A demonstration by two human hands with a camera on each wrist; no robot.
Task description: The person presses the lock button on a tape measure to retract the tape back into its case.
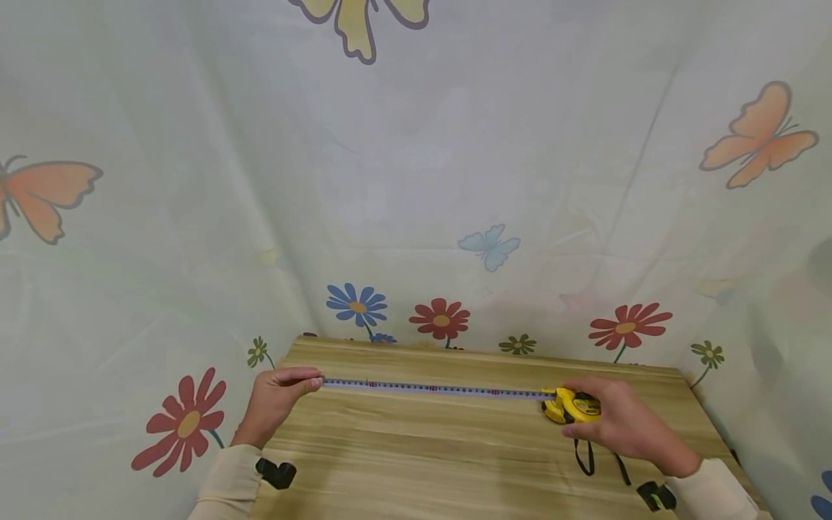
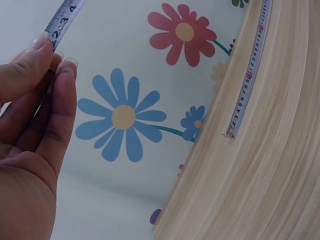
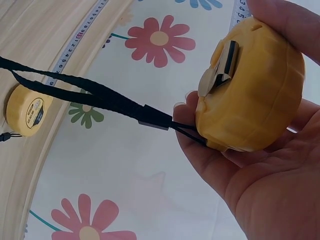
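Between thumb and fingers my left hand (image 1: 273, 401) pinches the end of a measuring tape blade (image 2: 64, 22), which shows in the left wrist view. My right hand (image 1: 624, 419) grips the yellow case of a tape measure (image 3: 260, 95); a black wrist strap (image 3: 95, 95) hangs from it. The right wrist view also shows a second yellow tape measure (image 3: 22, 110) lying on the table with its blade (image 2: 250, 70) extended. In the head view a single blade line (image 1: 433, 388) runs between my hands, and I cannot tell the two tapes apart there.
Under both hands is a wood-grain table (image 1: 403, 448). Behind it and at the sides hangs a pale curtain (image 1: 416, 159) printed with flowers and butterflies. Each wrist carries a small black device, such as the left one (image 1: 276, 473).
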